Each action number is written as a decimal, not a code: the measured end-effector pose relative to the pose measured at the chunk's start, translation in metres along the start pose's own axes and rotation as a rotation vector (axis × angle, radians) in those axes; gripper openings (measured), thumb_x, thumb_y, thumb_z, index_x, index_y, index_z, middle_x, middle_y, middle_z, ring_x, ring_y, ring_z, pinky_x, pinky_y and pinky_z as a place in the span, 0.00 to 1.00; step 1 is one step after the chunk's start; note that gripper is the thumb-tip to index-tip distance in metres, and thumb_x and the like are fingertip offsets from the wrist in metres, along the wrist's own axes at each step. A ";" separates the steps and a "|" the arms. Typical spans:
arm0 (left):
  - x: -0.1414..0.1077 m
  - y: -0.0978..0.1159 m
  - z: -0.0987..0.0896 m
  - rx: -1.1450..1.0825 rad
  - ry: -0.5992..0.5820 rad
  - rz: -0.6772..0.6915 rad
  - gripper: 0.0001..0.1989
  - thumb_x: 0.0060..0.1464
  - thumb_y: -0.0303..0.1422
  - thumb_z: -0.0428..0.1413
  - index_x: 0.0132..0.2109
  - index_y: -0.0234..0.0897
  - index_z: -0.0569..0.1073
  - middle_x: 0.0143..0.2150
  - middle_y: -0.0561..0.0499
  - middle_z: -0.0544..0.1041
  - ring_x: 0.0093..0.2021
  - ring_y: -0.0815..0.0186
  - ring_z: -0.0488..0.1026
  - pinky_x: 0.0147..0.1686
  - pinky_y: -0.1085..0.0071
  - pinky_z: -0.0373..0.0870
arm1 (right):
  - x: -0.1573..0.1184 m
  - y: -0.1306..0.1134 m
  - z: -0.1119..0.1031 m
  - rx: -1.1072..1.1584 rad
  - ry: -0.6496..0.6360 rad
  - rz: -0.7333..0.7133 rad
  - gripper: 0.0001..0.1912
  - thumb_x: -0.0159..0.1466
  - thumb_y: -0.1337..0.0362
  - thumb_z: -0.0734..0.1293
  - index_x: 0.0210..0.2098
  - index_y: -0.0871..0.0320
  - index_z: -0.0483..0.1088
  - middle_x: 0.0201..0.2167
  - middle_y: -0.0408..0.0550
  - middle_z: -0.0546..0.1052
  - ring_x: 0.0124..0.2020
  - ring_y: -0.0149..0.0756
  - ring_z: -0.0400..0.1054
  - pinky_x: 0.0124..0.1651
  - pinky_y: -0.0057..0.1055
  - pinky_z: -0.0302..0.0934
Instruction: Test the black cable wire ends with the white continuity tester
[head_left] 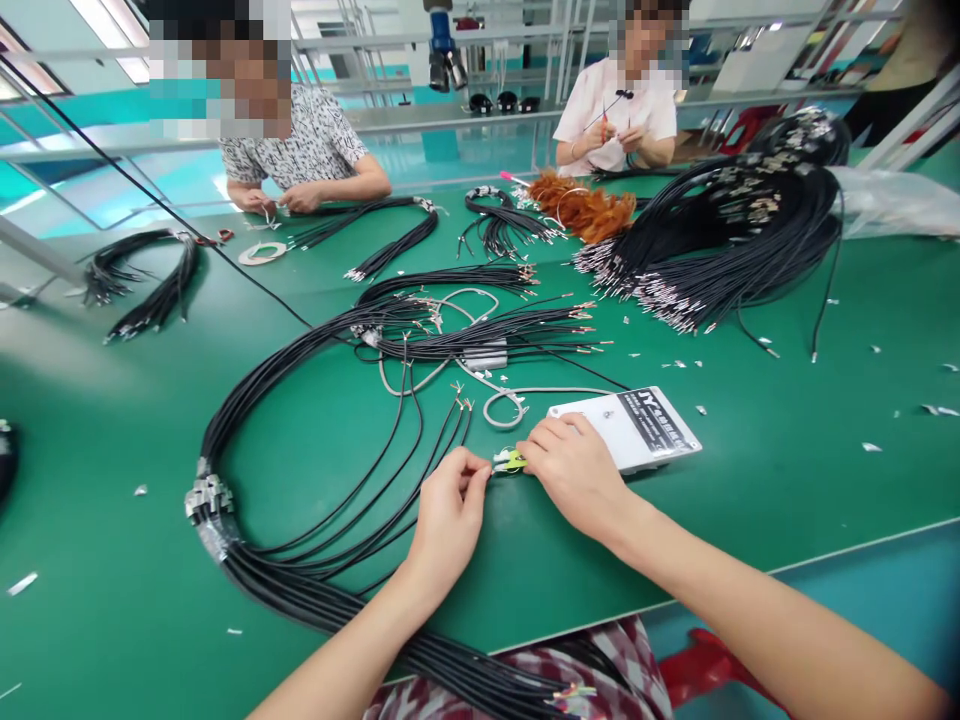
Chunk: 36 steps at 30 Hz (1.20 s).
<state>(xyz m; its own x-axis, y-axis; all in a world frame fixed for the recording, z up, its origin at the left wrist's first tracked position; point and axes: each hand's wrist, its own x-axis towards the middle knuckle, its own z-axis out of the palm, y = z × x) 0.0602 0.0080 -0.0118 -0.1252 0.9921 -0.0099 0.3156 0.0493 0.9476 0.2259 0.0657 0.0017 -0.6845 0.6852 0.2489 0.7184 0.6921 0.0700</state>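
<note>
My left hand (452,505) is closed in a pinch at the centre, on a black cable's end that is mostly hidden by the fingers. Just right of it, my right hand (574,462) is wrapped round a small yellow-green tool (511,461), whose tip points at the left fingertips. A long bundle of black cables (262,375) curves round on the left, gathered by clear wrap and metal connectors (210,498). Its lower end runs under my left forearm to the front edge. Behind my right hand lies a white box with a black label (664,425).
Cable bundles (405,235) lie farther back on the green table (757,450), with a large black pile (750,220) at the back right. Two people (311,140) (589,100) work across the table. White scraps are scattered about. A red stool (705,665) stands below the front edge.
</note>
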 end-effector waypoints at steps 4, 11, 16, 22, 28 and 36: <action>0.005 -0.001 0.002 0.024 0.023 -0.010 0.08 0.58 0.32 0.51 0.30 0.39 0.66 0.19 0.60 0.61 0.20 0.70 0.61 0.22 0.76 0.57 | 0.004 0.003 0.000 -0.003 -0.018 -0.030 0.08 0.63 0.73 0.67 0.29 0.58 0.73 0.28 0.45 0.76 0.37 0.38 0.66 0.46 0.38 0.48; 0.011 -0.008 0.005 0.095 0.048 -0.011 0.07 0.57 0.31 0.51 0.30 0.38 0.67 0.21 0.58 0.65 0.21 0.70 0.62 0.22 0.76 0.57 | 0.005 0.005 -0.003 -0.002 -0.023 -0.036 0.07 0.62 0.72 0.68 0.28 0.58 0.73 0.27 0.45 0.76 0.36 0.39 0.66 0.45 0.37 0.48; 0.014 -0.012 0.009 0.134 0.052 -0.011 0.07 0.57 0.30 0.50 0.30 0.38 0.67 0.22 0.58 0.66 0.21 0.70 0.61 0.23 0.75 0.56 | 0.006 0.001 -0.002 -0.006 -0.027 -0.037 0.06 0.61 0.73 0.68 0.28 0.58 0.73 0.28 0.46 0.76 0.36 0.40 0.66 0.45 0.38 0.49; 0.014 -0.013 0.009 0.153 0.035 -0.006 0.07 0.58 0.31 0.49 0.31 0.38 0.67 0.22 0.58 0.64 0.21 0.69 0.61 0.23 0.75 0.56 | 0.000 0.004 -0.015 0.030 0.001 -0.035 0.05 0.62 0.66 0.70 0.37 0.60 0.73 0.37 0.50 0.79 0.44 0.43 0.69 0.48 0.41 0.51; 0.013 -0.013 0.007 0.127 0.027 0.002 0.07 0.58 0.31 0.50 0.31 0.38 0.67 0.23 0.57 0.66 0.22 0.69 0.62 0.23 0.75 0.56 | -0.060 0.026 -0.024 0.212 0.443 0.184 0.08 0.66 0.72 0.65 0.44 0.57 0.70 0.47 0.49 0.79 0.51 0.41 0.70 0.53 0.41 0.56; 0.016 -0.013 0.004 0.126 0.034 -0.011 0.07 0.57 0.31 0.50 0.30 0.39 0.67 0.22 0.57 0.66 0.22 0.69 0.62 0.22 0.75 0.55 | -0.095 0.011 0.002 0.164 0.503 0.251 0.10 0.64 0.77 0.64 0.36 0.55 0.68 0.46 0.44 0.81 0.52 0.45 0.71 0.54 0.46 0.54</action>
<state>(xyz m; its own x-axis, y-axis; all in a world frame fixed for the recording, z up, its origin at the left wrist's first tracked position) 0.0583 0.0239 -0.0254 -0.1608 0.9870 -0.0074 0.4296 0.0767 0.8997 0.2986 0.0083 -0.0227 -0.3242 0.6683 0.6696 0.7948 0.5763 -0.1904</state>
